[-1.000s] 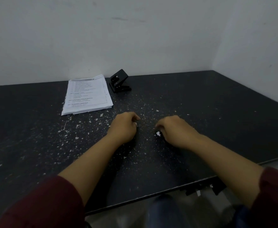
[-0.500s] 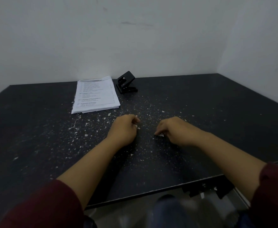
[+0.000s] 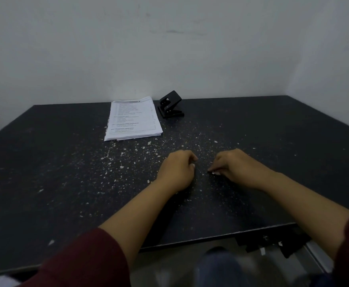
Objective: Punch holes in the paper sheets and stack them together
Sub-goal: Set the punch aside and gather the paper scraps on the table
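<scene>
Bare white walls meet in a corner behind a dark speckled surface, matte, stone-like, littered with pale flecks and scraps. Paper stack lies flat at the far side, printed text facing up, edges slightly fanned at the near end, so not squared. Black hole punch sits just beside the stack's right edge, lever raised, looks like hard plastic or painted metal, angular. Left hand rests on the surface near centre, fingers loosely curled, holding nothing I can see. Right hand just beside it, fingers curled down with tips touching the surface; a tiny white bit at the fingertips, can't tell whether it's pinched or just a nail. Both hands well apart from stack and punch; no sheet is in the punch now. Risks, my read: thin sheets slide easily on this slick top, so grabbing from the fanned end could skew the stack and misalign holes. Feeding too many sheets at once could jam the punch. Loose scraps could get trapped under sheets and throw off the stacking.
</scene>
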